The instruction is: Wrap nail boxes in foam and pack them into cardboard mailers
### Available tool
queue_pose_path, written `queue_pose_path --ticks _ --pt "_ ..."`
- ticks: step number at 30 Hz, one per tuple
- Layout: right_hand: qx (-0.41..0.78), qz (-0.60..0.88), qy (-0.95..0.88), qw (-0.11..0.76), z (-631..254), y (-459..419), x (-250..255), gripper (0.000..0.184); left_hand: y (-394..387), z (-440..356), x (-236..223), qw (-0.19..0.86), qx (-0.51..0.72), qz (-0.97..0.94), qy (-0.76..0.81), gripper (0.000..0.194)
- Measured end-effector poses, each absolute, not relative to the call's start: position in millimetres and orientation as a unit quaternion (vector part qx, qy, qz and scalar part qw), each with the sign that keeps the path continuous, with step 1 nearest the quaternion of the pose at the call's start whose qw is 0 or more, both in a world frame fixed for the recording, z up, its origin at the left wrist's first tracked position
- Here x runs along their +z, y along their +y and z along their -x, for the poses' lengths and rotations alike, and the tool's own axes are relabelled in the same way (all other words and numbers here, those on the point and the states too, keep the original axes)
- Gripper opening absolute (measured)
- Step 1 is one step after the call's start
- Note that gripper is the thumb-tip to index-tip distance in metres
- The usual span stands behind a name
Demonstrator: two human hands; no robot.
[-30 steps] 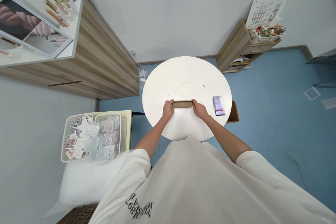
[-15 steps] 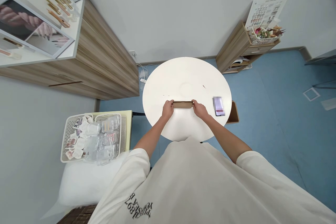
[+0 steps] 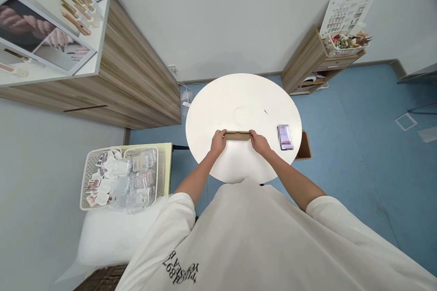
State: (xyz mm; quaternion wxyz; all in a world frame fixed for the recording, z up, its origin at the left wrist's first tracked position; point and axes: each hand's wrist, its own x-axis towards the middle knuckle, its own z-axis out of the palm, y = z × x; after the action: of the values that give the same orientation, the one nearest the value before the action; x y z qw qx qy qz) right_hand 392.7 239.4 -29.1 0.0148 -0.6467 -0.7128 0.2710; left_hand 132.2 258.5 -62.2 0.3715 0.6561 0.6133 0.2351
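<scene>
Between my two hands is a small brown cardboard box (image 3: 238,136), its long side facing me, over the near half of a white oval-looking table (image 3: 239,93). My left hand (image 3: 218,140) grips the box's left end, fingers curled at its far corner. At the right end, my right hand (image 3: 258,140) holds the box the same way. The fingertips are partly hidden behind the ends. A phone (image 3: 285,137) with a blurred-out screen lies to the right of my right hand. A small dark mark or scrap (image 3: 266,112) shows farther back on the tabletop.
White baskets (image 3: 118,177) with clear packets and cards stand at the lower left. A wooden cabinet (image 3: 133,68) rises at the left, a smaller one (image 3: 305,61) at the back right. A brown bin (image 3: 303,146) sits on the floor beside the table's right edge.
Both hands keep their hold on the box, almost still. The dark gap along its top far edge has narrowed, and the upper flap now looks lighter and flatter.
</scene>
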Motion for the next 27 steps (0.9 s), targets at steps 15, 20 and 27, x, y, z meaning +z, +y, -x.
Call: queue_pose_path --ticks 15,20,27 --pt "0.213 0.637 -0.74 0.03 -373 213 -51 0.071 229 -137 -58 0.302 0.186 -0.727 0.588 0.063" --pt "0.225 0.652 -0.724 0.007 -371 208 -60 0.079 219 -140 -59 0.284 0.142 -0.74 0.593 0.08" --pt "0.286 0.687 -0.661 0.095 -373 220 -51 0.073 233 -147 -56 0.346 0.192 -0.683 0.614 0.08"
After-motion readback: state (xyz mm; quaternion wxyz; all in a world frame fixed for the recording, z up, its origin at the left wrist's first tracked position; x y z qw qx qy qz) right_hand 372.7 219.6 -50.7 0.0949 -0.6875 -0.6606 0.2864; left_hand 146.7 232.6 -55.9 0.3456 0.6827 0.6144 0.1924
